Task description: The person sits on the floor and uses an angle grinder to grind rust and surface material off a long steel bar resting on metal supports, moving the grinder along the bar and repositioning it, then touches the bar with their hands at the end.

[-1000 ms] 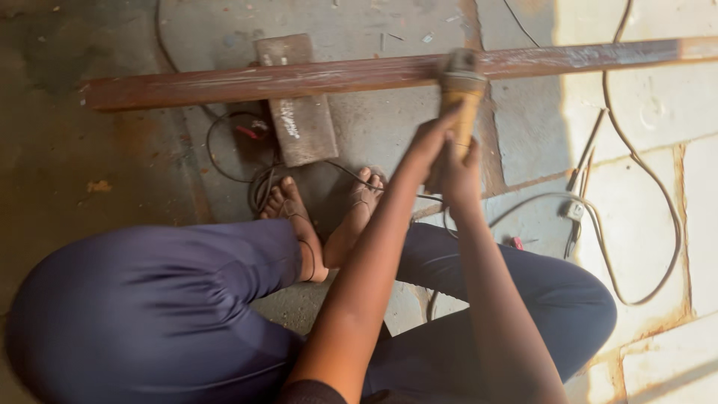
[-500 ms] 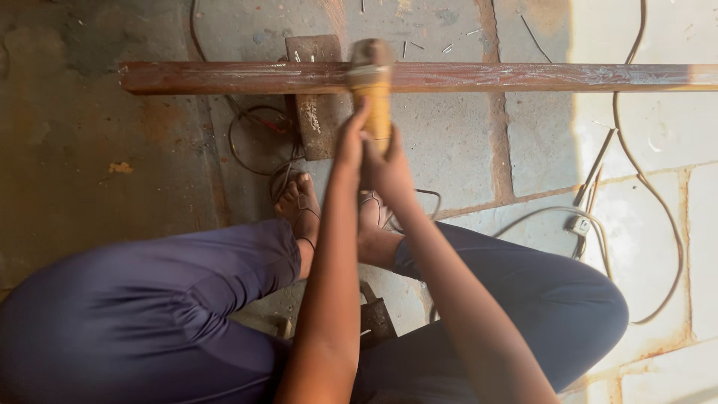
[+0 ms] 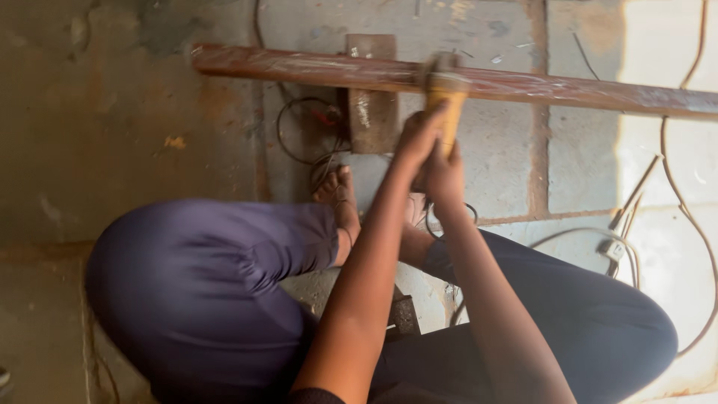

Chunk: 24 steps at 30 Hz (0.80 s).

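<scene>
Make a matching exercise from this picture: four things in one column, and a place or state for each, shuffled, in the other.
Things:
1. hammer
2. rusty metal bar
3. flat metal block
4. coiled black cable

Places or states:
A. lies across the concrete floor, running from left to right
B. sits under the bar, sticking out on both sides of it
C. gripped by the left hand and the right hand, head on the bar
D. lies on the floor just left of the block

Pairs: 1-C, 2-A, 3-B, 4-D
</scene>
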### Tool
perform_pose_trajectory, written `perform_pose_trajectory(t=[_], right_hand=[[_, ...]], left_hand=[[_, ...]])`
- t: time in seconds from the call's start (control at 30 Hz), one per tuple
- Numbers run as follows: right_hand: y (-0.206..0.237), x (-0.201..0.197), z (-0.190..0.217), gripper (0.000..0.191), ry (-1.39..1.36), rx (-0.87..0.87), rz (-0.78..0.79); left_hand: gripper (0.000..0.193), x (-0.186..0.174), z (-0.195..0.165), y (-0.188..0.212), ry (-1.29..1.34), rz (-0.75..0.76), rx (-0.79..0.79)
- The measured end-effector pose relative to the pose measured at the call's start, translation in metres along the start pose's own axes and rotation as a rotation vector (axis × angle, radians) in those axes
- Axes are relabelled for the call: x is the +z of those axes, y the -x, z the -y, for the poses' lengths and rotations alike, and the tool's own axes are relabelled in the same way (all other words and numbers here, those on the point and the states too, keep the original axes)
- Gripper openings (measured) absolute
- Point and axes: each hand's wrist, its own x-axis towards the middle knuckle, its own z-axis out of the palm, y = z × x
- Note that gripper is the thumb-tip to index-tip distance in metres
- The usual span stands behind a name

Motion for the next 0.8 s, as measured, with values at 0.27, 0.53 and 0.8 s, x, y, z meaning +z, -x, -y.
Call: perform_pose_trajectory(t=[0.27, 0.53, 0.8], right_hand=[[-0.003, 0.062, -0.005, 0.06, 0.115, 0.014, 0.007], [0.026, 0.104, 0.01, 0.072, -0.126, 0.408, 0.327], [0.015, 0.046, 0.013, 0.056, -0.183, 0.334, 0.437]], left_hand=[[0.07, -0.064, -0.032, 0.005, -0.07, -0.042, -0.061], [0.071, -0.136, -0.056, 0.045, 0.462, -0.048, -0.219], [0.082, -0.094, -0.042, 0.019, 0.238, 0.179, -0.145]])
